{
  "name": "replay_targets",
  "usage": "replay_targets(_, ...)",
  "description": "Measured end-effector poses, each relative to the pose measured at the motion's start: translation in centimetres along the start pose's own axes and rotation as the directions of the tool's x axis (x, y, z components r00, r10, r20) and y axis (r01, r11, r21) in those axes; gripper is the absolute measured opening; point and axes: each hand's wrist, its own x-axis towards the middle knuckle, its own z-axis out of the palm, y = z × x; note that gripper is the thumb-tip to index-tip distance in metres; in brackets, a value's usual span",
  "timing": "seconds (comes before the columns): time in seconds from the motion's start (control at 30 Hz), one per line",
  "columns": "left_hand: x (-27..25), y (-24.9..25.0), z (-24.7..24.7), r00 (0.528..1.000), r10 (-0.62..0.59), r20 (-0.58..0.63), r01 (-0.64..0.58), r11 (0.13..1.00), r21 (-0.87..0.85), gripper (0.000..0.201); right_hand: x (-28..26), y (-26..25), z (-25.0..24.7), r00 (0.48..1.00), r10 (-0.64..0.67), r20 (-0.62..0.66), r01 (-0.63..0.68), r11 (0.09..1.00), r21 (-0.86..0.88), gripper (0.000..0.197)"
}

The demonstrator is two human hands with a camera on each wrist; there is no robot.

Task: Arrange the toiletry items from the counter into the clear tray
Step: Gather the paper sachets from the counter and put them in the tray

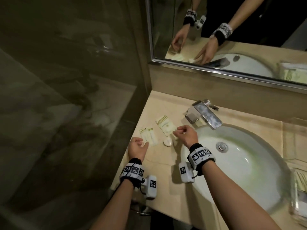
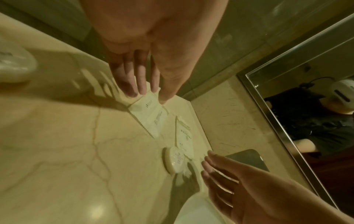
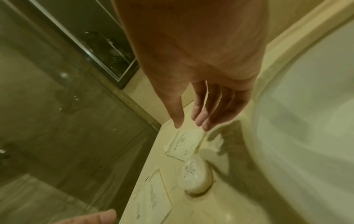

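- The left hand (image 1: 137, 147) is hovering low in the middle of the head view, fingers loosely spread and holding nothing, fingertips (image 2: 142, 89) hanging just above the near end of the two flat sachets (image 1: 148, 136).
- Those sachets are lying side by side on the beige counter (image 1: 159, 165), left of centre in the frame.
- The right hand (image 1: 186, 134) is hanging over the counter at the sink's left rim, fingers relaxed and slightly bent, gripping nothing.
- A larger flat packet (image 1: 165, 127) is sitting just beyond that hand's fingers, towards the chrome tap (image 1: 205, 114).
- A small round white soap (image 1: 168, 141) is resting between the two hands; in the right wrist view it is sitting lower centre (image 3: 197, 176), apart from the fingers.
- The white sink (image 1: 240, 165) is filling the right half of the head view.
- At the far right edge something clear, probably the clear tray (image 1: 299, 193), is showing dimly with pale items inside; the view there is too blurred to be sure.
- A mirror (image 1: 232, 30) is running across the upper right.
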Motion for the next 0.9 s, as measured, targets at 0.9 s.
replay_targets(0.9, 1.9, 5.4, 1.9, 0.999, 0.032, 0.001, -0.031, 0.989, -0.142, 0.033, 1.7, -3.9, -1.3, 0.986, -0.151, -0.071, 0.156, 0.984, 0.082, 0.023)
